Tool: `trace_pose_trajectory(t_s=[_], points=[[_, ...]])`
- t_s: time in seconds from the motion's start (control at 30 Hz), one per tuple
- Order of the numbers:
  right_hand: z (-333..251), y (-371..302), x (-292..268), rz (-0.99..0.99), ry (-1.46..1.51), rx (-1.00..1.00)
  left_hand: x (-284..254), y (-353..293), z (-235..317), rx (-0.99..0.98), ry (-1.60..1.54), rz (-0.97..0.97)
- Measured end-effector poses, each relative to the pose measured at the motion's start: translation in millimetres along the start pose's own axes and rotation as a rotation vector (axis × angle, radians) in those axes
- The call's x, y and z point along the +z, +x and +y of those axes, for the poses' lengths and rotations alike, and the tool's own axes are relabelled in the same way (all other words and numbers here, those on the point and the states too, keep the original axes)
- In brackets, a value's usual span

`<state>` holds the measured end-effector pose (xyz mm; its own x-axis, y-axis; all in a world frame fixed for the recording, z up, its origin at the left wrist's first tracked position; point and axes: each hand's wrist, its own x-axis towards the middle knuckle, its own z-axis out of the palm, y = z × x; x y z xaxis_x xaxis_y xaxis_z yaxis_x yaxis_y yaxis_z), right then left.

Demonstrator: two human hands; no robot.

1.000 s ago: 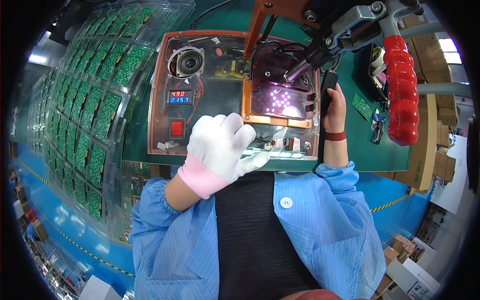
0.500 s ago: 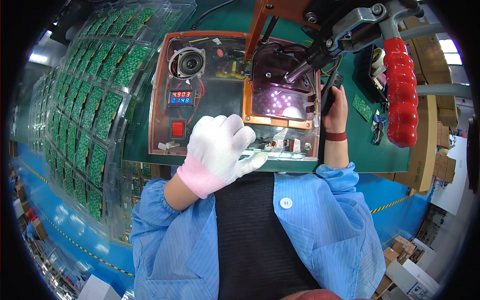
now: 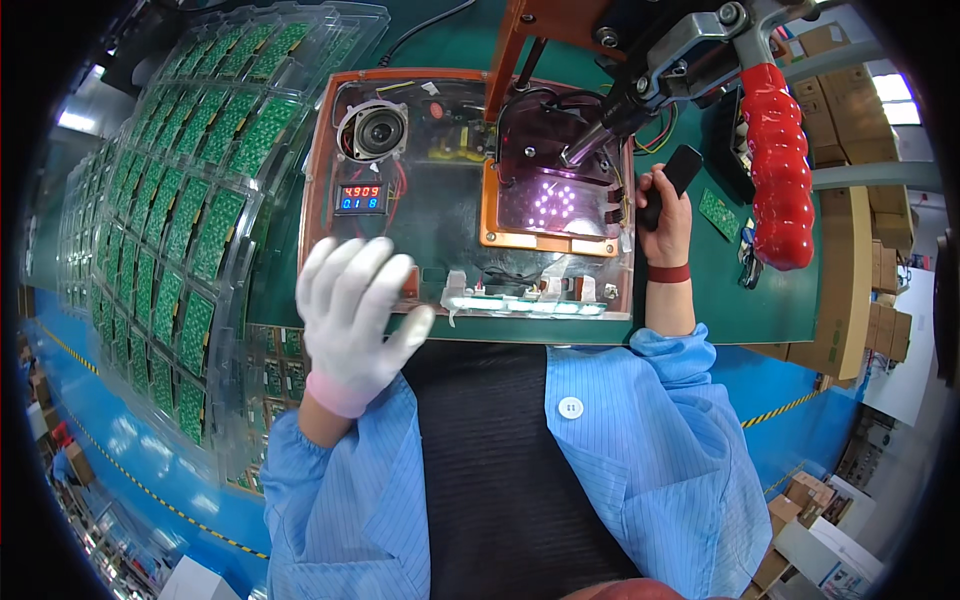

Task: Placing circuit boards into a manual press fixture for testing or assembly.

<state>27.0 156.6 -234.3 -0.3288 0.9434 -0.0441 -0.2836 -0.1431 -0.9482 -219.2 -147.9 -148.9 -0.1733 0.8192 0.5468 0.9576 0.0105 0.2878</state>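
My left hand [image 3: 352, 310], in a white glove with a pink cuff, hovers over the front left corner of a clear-topped test box [image 3: 420, 215]. Its fingers are spread and nothing is in them; they partly cover a red rocker switch [image 3: 409, 284]. My right hand [image 3: 666, 228] is bare, with a red wristband, and closes round a slim black remote control [image 3: 682, 170] beside the box's right side. On the box, an orange-framed fixture [image 3: 490, 215] surrounds a dark tinted plate [image 3: 520, 205] lit by pinkish-white dots. A strip of lit circuit board [image 3: 525, 305] lies along the front edge.
A speaker [image 3: 380, 130] and a small digital meter [image 3: 361, 198] sit in the box. Trays of green circuit boards [image 3: 205, 235] stack up at left. A toggle clamp's red handle [image 3: 780, 170] overhangs the right. A loose green board [image 3: 718, 214] lies on the green mat [image 3: 690, 310].
My left hand has moved left off the front of the box, its curled fingers now spread. The remote control has tilted to the right in my right hand. The clamp handle appears slightly higher and further left.
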Motion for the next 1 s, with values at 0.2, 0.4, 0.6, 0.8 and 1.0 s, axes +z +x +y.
trace_pose_trajectory(t_s=[0.2,0.4,0.6,0.8,1.0], points=[[-72,-24,47,0.003,-0.387,-0.446,-34,-14,3,-0.128,0.296,-0.279],[-171,-44,103,-0.453,-0.387,-1.230,-40,-5,-3,-0.064,0.277,-0.263],[-181,-46,176,-0.467,-0.519,-1.735,-47,13,-7,-0.052,0.105,-0.209],[-280,-31,189,0.160,-1.281,-1.820,-29,36,10,0.241,-0.250,-0.011],[-269,-24,249,-0.535,-0.326,-0.670,-17,58,25,0.262,-0.190,-0.181]])
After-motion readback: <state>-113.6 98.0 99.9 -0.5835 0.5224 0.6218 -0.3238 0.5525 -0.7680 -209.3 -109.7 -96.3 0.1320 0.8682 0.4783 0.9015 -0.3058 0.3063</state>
